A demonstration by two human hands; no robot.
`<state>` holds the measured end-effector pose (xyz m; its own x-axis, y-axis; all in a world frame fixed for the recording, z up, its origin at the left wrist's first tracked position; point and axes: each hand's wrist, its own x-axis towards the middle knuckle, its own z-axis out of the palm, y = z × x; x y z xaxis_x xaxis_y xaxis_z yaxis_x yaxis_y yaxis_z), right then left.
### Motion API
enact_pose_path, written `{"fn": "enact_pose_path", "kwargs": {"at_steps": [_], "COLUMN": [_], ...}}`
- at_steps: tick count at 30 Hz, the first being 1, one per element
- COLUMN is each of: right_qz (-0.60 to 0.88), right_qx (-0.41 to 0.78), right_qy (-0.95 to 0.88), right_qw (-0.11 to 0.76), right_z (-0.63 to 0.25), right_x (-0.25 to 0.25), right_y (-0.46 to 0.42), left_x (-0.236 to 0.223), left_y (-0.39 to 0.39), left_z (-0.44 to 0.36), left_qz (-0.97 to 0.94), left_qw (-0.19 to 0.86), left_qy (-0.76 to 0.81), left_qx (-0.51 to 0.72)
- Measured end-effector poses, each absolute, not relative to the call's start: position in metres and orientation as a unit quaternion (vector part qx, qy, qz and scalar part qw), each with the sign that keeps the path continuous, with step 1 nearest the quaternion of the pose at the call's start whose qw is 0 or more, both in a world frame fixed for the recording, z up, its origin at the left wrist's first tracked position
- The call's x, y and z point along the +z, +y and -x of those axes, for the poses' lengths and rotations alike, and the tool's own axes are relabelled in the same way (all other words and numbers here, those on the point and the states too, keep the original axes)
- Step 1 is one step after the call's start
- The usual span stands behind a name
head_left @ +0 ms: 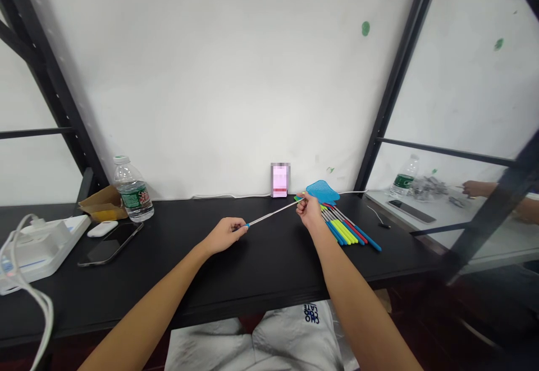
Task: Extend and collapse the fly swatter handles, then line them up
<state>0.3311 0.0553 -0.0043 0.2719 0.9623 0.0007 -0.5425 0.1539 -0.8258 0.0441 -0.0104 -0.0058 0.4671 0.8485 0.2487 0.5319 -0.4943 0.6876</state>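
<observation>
My left hand (225,235) is closed round the blue handle end of a telescopic fly swatter (273,213), low over the desk. Its thin metal rod slants up to the right, drawn out long. At the rod's far end my right hand (309,209) is closed in a pinch; that end is partly hidden by the fingers. Just right of this hand lies a row of several fly swatters (347,230) with blue, yellow-green and red handles pointing toward me. Blue mesh swatter heads (322,191) overlap at the back of the row.
A phone with a blurred screen (280,180) leans on the wall. At left are a water bottle (133,191), cardboard box (105,205), white case (103,228), dark phone (111,243) and power strip (46,250). Black frame posts (393,79) flank the desk. Another person's hand (478,189) shows at right.
</observation>
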Motion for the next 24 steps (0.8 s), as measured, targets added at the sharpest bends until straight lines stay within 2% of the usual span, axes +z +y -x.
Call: {"fn": "enact_pose_path", "kwargs": {"at_steps": [5,8,24], "right_qz": [0.395,0.383,0.325], "right_qx": [0.543,0.555,0.505], "right_qy": [-0.255,-0.241,-0.380], "right_qw": [0.696,0.697,0.704], "right_z": [-0.330,-0.329,-0.331], "right_x": [-0.003,-0.002,0.022], "right_y": [0.054,0.052,0.036], "left_x": [-0.008,-0.011,-0.013], "left_y": [-0.013,-0.011,-0.004], "left_z": [-0.046,-0.045,-0.041], "left_qz": [-0.843,-0.842,-0.823], "left_qw": [0.111,0.065,0.119], "left_qy": [0.433,0.448,0.462], "left_qx": [0.299,0.293,0.307]}}
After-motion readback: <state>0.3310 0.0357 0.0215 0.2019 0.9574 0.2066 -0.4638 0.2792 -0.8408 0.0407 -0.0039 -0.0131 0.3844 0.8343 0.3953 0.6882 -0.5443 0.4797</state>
